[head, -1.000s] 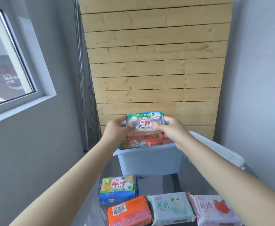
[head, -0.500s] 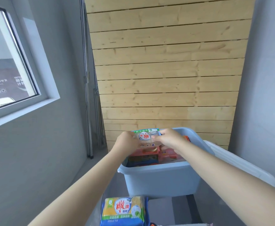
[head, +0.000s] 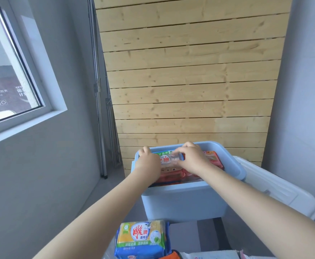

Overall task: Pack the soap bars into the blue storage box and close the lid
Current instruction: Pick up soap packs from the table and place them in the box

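Pine slats (head: 186,81) are backing the scene, grey walls either side, window (head: 9,71) at left. Blue box (head: 182,200) is sitting open toward the table's far edge, red and orange packs showing inside. Both hands are reaching into it: left hand (head: 148,162) and right hand (head: 194,157) are each gripping an end of a clear soap pack (head: 168,159), fingers curled round it, pack lying on the stack inside. White lid (head: 276,186) is lying just right of the box. Yellow soap pack (head: 141,238) is waiting at the near edge.
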### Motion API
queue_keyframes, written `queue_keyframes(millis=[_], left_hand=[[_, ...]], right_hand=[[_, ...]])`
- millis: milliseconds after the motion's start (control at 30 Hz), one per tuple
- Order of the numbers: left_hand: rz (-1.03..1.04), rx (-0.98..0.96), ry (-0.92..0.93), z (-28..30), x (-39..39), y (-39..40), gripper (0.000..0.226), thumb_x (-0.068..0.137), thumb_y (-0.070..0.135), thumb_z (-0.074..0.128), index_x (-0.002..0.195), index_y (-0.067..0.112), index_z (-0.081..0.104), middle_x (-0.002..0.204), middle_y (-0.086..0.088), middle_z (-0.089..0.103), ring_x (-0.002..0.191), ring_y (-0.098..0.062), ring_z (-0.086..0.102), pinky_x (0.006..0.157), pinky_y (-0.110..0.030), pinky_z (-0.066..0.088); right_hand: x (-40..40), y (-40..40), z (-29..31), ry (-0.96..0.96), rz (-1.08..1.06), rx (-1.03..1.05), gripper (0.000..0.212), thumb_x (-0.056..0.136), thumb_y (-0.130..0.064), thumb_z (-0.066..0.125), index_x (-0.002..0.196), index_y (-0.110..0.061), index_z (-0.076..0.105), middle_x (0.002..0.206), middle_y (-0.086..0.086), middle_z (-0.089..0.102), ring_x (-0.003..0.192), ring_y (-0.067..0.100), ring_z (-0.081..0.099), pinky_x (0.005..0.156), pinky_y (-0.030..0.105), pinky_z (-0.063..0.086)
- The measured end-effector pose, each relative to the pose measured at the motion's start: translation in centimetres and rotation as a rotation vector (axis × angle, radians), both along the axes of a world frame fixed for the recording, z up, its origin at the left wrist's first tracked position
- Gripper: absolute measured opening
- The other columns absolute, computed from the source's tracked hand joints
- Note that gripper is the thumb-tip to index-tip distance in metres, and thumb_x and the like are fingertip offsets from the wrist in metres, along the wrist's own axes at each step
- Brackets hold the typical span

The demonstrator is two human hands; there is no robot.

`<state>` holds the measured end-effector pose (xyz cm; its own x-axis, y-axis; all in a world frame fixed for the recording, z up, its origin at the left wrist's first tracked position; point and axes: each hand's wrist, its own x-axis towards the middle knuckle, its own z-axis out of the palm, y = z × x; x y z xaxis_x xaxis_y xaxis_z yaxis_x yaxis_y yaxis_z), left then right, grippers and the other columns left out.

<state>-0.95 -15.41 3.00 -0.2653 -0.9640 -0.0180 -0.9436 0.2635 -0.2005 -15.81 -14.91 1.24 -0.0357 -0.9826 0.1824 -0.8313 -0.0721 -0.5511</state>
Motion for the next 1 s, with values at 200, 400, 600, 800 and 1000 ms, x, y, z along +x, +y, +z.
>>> queue_keyframes(millis=[200, 400, 600, 800, 1000], left_hand=[[-0.105, -0.173, -0.124, -0.1, 0.7, -1.5, 0.019, 0.094, 0.027, 0.050, 0.104, 0.020, 0.065, 0.114, -0.003, 0.053, 0.110, -0.023, 0.049, 0.096, -0.036, 0.028], [-0.057, -0.030, 0.263, 0.1, 2.0, -0.2, 0.025, 0.095, 0.032, 0.042, 0.100, 0.023, 0.065, 0.114, -0.001, 0.054, 0.115, -0.025, 0.049, 0.091, -0.035, 0.026], [-0.044, -0.087, 0.932, 0.5, 4.2, 6.3, 0.028, 0.094, 0.030, 0.051, 0.118, 0.025, 0.066, 0.121, 0.004, 0.059, 0.120, -0.015, 0.051, 0.107, -0.038, 0.035], [0.040, -0.171, 1.106, -3.2, 7.5, 12.2, 0.027, 0.092, 0.018, 0.050, 0.107, 0.028, 0.069, 0.112, 0.010, 0.060, 0.103, -0.004, 0.051, 0.102, -0.032, 0.039], [0.213, 0.018, 1.046, -6.7, 9.7, 13.9, 0.032, 0.093, 0.021, 0.047, 0.120, 0.025, 0.064, 0.130, 0.001, 0.057, 0.109, -0.010, 0.053, 0.097, -0.022, 0.036]], right_hand=[[0.1, 0.2, 0.3, 0.233, 0.030, 0.028, 0.034, 0.092, -0.041, 0.051, 0.125, -0.038, 0.058, 0.113, -0.004, 0.051, 0.115, 0.021, 0.039, 0.095, 0.032, 0.033], [-0.4, 1.2, 0.6, 0.210, 0.016, 0.022, 0.034, 0.094, -0.034, 0.048, 0.126, -0.038, 0.057, 0.120, -0.004, 0.060, 0.121, 0.027, 0.040, 0.098, 0.035, 0.035], [1.0, 6.9, -0.1, -0.017, -0.080, -0.555, 0.018, 0.083, -0.017, 0.061, 0.095, -0.019, 0.075, 0.085, 0.002, 0.071, 0.093, 0.026, 0.053, 0.075, 0.015, 0.026], [3.7, 13.0, -4.3, -0.119, 0.040, -0.572, 0.016, 0.082, -0.021, 0.058, 0.086, -0.020, 0.074, 0.077, -0.009, 0.065, 0.082, 0.010, 0.047, 0.079, 0.002, 0.030], [5.2, 14.6, -8.1, -0.108, 0.037, -0.208, 0.017, 0.087, -0.026, 0.061, 0.100, -0.023, 0.072, 0.086, -0.014, 0.067, 0.092, 0.010, 0.052, 0.074, 0.017, 0.042]])
